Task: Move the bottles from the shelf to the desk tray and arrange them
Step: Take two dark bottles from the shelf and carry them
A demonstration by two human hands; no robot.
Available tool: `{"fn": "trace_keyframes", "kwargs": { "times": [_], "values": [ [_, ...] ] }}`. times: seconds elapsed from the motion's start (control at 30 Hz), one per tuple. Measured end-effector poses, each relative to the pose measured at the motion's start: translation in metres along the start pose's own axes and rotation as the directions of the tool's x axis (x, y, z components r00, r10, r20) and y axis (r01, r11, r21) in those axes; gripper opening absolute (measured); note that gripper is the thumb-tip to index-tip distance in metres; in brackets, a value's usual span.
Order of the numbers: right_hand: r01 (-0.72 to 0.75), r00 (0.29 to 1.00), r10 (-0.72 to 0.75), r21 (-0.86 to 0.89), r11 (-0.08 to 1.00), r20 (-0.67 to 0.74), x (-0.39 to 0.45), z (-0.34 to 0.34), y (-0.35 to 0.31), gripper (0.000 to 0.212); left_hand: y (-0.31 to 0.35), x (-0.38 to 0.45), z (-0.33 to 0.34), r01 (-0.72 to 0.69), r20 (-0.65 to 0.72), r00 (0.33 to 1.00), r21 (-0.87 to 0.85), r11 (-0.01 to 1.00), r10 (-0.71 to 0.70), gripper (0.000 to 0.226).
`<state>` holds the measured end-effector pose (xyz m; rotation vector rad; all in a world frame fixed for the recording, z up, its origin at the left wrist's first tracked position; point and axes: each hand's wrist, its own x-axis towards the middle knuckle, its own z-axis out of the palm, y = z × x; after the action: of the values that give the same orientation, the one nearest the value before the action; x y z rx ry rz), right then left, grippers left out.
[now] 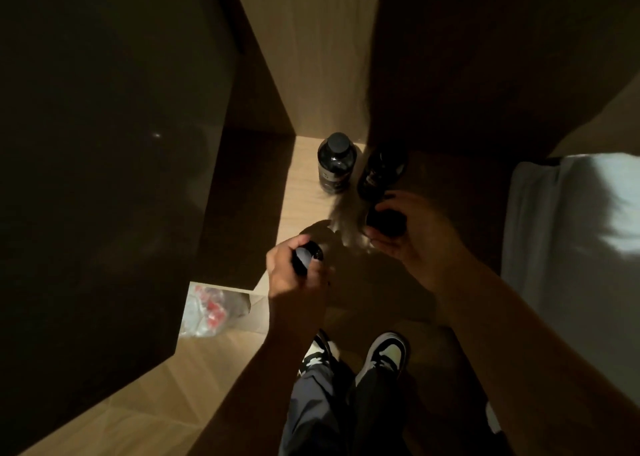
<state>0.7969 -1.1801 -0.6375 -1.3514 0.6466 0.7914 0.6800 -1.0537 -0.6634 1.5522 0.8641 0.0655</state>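
Head: lit bottle [336,162] upright, cap up.

Crumpled plastic bag [211,311] on wooden floor [166,396], white bedding [568,247] at right, black-and-white sneakers [384,355]

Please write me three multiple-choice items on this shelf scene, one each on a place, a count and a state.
1. Where does the lit bottle stand?
A. on the shelf board
B. on the floor
C. on the white cloth

2. How many bottles stand free on the shelf?
A. none
B. two
C. five

3. What is the left hand doing?
A. hanging open
B. gripping a dark bottle
C. pressing the wall

Key: 1 A, it stands upright on the shelf; 2 B, the shadowed bottle stands beside it; 3 B, fingers curl round the left-held bottle; the right hand likewise holds the right-held bottle.
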Motion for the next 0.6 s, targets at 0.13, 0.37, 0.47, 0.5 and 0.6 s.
{"fn": "trace_keyframes", "kwargs": {
  "times": [0.13, 0.37, 0.47, 0.5, 0.6],
  "values": [
    [0.058, 0.996, -0.075, -0.297, 0.953, -0.045, -0.016, 0.017, 0.003, 0.017, 0.017, 0.001, 0.003, 0.196, -0.037, 0.979, -0.132, 0.972, -0.202, 0.037],
    [-0.004, 1.000, -0.001, -0.535, 0.845, -0.010, -0.062, 0.020, 0.011, 0.013, 0.034, -0.015, -0.009, 0.398, 0.059, 0.916, -0.233, 0.887, -0.396, 0.017],
    [0.020, 0.998, 0.021, -0.612, 0.791, 0.060, -0.087, 0.019, 0.018, 0.033, 0.043, -0.039, -0.028, 0.408, 0.147, 0.906, -0.050, 0.912, -0.397, 0.019],
    [0.005, 0.998, 0.034, -0.626, 0.780, 0.050, -0.095, 0.019, 0.020, 0.031, 0.051, -0.048, -0.034, 0.433, 0.159, 0.891, -0.013, 0.901, -0.425, 0.013],
    [0.027, 0.996, 0.041, -0.681, 0.732, 0.083, -0.126, 0.021, 0.021, 0.006, 0.071, -0.077, -0.051, 0.459, 0.189, 0.856, 0.153, 0.875, -0.482, 0.009]
  ]
}}
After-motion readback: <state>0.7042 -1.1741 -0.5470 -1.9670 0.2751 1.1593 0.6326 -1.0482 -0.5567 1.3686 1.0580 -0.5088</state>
